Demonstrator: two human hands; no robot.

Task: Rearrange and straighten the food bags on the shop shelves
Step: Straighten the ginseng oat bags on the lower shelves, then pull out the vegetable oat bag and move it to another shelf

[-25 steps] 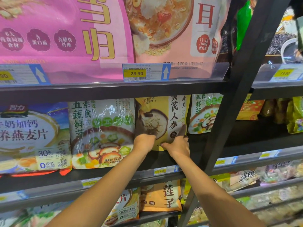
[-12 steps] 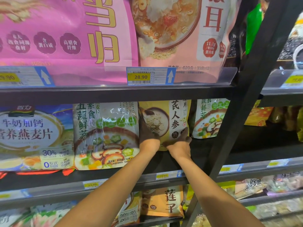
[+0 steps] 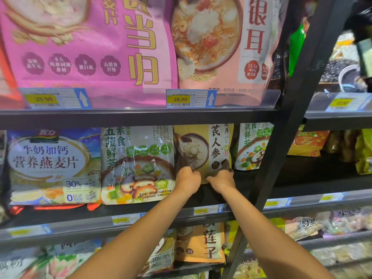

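Left hand (image 3: 188, 180), right hand (image 3: 221, 181) side by side, both gripping bottom of yellow bag (image 3: 201, 150) marked "人参"; tag (image 3: 181, 98) above reads 28.90.

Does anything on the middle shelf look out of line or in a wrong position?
The yellow bag, gripped low by the left hand and right hand, stands farther back than the vegetable bag to its left, so the row is uneven. A red edge also sticks out flat from under the blue bag.
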